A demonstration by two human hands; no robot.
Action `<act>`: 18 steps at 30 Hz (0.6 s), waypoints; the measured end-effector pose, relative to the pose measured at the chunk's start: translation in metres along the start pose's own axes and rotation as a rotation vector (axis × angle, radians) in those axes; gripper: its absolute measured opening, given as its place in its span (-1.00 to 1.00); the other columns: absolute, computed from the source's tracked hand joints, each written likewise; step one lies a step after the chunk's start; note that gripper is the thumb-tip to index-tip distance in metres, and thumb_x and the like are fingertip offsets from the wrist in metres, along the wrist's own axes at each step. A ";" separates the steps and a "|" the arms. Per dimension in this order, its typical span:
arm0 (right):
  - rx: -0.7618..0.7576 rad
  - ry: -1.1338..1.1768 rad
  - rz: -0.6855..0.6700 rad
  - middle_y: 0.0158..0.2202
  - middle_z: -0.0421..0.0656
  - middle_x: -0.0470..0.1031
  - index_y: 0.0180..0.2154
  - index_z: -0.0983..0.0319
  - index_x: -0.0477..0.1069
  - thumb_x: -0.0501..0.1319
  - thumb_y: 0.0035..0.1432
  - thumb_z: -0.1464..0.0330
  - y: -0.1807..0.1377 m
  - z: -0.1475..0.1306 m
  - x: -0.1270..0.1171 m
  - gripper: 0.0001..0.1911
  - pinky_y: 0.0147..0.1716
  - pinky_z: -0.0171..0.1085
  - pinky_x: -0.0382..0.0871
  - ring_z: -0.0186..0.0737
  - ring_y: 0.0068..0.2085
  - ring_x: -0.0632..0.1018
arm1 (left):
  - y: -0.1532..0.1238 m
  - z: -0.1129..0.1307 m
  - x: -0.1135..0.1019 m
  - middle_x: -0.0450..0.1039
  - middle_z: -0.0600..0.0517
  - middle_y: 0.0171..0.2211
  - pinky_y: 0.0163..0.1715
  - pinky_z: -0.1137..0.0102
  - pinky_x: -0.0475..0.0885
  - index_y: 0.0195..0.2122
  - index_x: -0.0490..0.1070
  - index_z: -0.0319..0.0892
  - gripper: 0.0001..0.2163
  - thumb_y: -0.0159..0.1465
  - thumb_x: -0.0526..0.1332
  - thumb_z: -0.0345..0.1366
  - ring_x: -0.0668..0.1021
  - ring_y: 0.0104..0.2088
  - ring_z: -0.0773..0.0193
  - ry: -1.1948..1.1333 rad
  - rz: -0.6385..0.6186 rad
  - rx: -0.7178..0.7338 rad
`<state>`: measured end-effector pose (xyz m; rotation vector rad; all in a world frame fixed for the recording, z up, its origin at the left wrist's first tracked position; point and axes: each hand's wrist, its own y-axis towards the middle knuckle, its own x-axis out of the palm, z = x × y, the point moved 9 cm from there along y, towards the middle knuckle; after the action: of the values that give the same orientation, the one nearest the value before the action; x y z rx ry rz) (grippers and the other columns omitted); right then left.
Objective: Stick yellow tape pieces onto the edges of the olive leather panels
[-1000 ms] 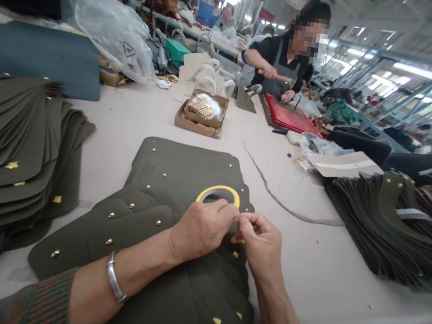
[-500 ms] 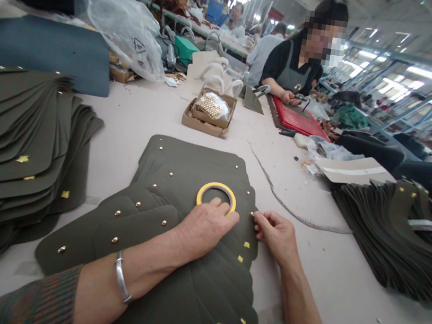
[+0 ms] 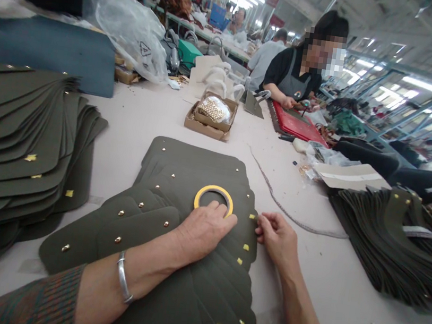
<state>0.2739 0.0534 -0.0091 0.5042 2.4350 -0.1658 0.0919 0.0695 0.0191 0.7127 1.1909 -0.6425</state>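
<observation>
My left hand grips the near rim of a roll of yellow tape, over a fanned stack of dark olive panels. Gold studs dot the left and upper parts of the stack, and small yellow tape pieces stick along its right side. Just beyond the stack's right edge, my right hand has thumb and forefinger pinched together; whatever is between them is too small to make out. Close to those fingertips, a yellow tape piece lies on the panel edge.
More olive panels are piled at left, and a bundle of dark strips lies at right. An open cardboard box holds gold studs. A cord curves across the table. Opposite, a co-worker handles pieces over a red board.
My right hand has drawn slightly right, off the panel edge. A yellow tape piece now shows where a gold stud was at its fingertips. My left hand stays on the tape roll.
</observation>
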 end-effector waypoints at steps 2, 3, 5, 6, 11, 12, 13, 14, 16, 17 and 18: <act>-0.108 -0.087 0.017 -0.49 -0.14 0.56 -0.30 0.24 0.51 0.16 0.13 0.09 -0.006 -0.008 -0.001 -0.64 -0.44 -0.27 0.43 -0.23 -0.49 0.53 | -0.001 0.001 -0.002 0.32 -0.04 -0.29 -0.35 0.32 0.42 -0.24 0.32 -0.16 -0.86 0.34 -0.01 -0.44 0.39 -0.26 0.16 0.002 0.009 0.007; -0.163 -0.153 0.025 -0.45 -0.12 0.58 -0.33 0.22 0.53 0.15 0.15 0.11 -0.009 -0.014 0.000 -0.66 -0.38 -0.25 0.42 -0.21 -0.43 0.55 | -0.001 0.001 -0.003 0.33 -0.04 -0.30 -0.36 0.32 0.42 -0.24 0.32 -0.16 -0.86 0.34 -0.01 -0.44 0.39 -0.27 0.16 0.009 0.016 0.013; -0.233 -0.270 0.045 -0.36 -0.12 0.61 -0.34 0.19 0.55 0.13 0.17 0.16 -0.010 -0.024 0.004 -0.70 -0.29 -0.24 0.39 -0.18 -0.35 0.57 | -0.001 0.002 -0.004 0.33 -0.04 -0.31 -0.35 0.30 0.41 -0.25 0.32 -0.16 -0.85 0.34 -0.01 -0.45 0.39 -0.29 0.15 0.029 0.029 0.025; -0.240 -0.313 0.048 -0.33 -0.12 0.62 -0.34 0.18 0.56 0.12 0.17 0.18 -0.008 -0.027 0.006 -0.71 -0.27 -0.24 0.37 -0.17 -0.32 0.57 | 0.000 0.002 -0.005 0.33 -0.04 -0.31 -0.34 0.29 0.40 -0.25 0.32 -0.17 -0.86 0.33 -0.01 -0.45 0.39 -0.30 0.15 0.040 0.036 0.028; -0.191 -0.406 -0.022 -0.42 -0.18 0.60 -0.39 0.17 0.54 0.11 0.16 0.23 0.006 -0.031 0.015 -0.73 -0.38 -0.29 0.30 -0.20 -0.39 0.55 | 0.000 0.003 -0.006 0.34 -0.04 -0.32 -0.30 0.26 0.37 -0.25 0.33 -0.18 -0.88 0.31 0.03 -0.44 0.39 -0.31 0.16 0.056 0.054 0.057; -0.200 -0.408 -0.038 -0.43 -0.18 0.59 -0.40 0.17 0.53 0.10 0.17 0.23 0.007 -0.031 0.016 -0.73 -0.39 -0.29 0.29 -0.22 -0.40 0.54 | -0.001 0.003 -0.006 0.34 -0.04 -0.32 -0.29 0.26 0.36 -0.24 0.33 -0.18 -0.88 0.31 0.02 -0.44 0.39 -0.31 0.16 0.051 0.055 0.061; -0.216 -0.410 -0.048 -0.44 -0.18 0.58 -0.40 0.17 0.52 0.10 0.18 0.23 0.006 -0.032 0.016 -0.73 -0.39 -0.30 0.28 -0.22 -0.40 0.53 | -0.001 0.003 -0.007 0.34 -0.04 -0.31 -0.29 0.26 0.36 -0.24 0.33 -0.18 -0.88 0.32 0.02 -0.43 0.39 -0.31 0.16 0.045 0.059 0.062; -0.235 -0.414 -0.055 -0.43 -0.18 0.57 -0.40 0.18 0.51 0.09 0.19 0.23 0.005 -0.033 0.016 -0.73 -0.38 -0.29 0.27 -0.22 -0.39 0.53 | -0.001 0.002 -0.009 0.34 -0.04 -0.31 -0.29 0.26 0.36 -0.24 0.33 -0.17 -0.87 0.32 0.01 -0.43 0.39 -0.32 0.16 0.038 0.065 0.061; -0.266 -0.415 -0.067 -0.42 -0.16 0.56 -0.39 0.19 0.49 0.08 0.20 0.23 -0.003 -0.035 0.015 -0.73 -0.37 -0.28 0.27 -0.21 -0.39 0.52 | -0.002 0.001 -0.013 0.34 -0.04 -0.30 -0.29 0.28 0.36 -0.23 0.32 -0.17 -0.86 0.34 -0.01 -0.41 0.39 -0.31 0.17 0.017 0.082 0.065; -0.271 -0.408 -0.085 -0.42 -0.15 0.56 -0.39 0.19 0.49 0.08 0.20 0.23 -0.008 -0.036 0.015 -0.73 -0.37 -0.27 0.27 -0.20 -0.39 0.52 | -0.002 0.000 -0.015 0.34 -0.03 -0.29 -0.29 0.29 0.36 -0.23 0.32 -0.17 -0.86 0.35 -0.02 -0.40 0.39 -0.31 0.18 0.003 0.091 0.072; -0.268 -0.394 -0.119 -0.42 -0.15 0.56 -0.39 0.19 0.49 0.09 0.20 0.22 -0.014 -0.036 0.017 -0.73 -0.37 -0.27 0.28 -0.20 -0.40 0.51 | -0.002 0.000 -0.017 0.34 -0.03 -0.28 -0.29 0.31 0.37 -0.23 0.31 -0.17 -0.86 0.35 -0.03 -0.40 0.39 -0.30 0.19 -0.010 0.097 0.079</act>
<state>0.2361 0.0549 0.0091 0.1852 2.0588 0.0129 0.0860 0.0699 0.0350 0.8280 1.1192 -0.6144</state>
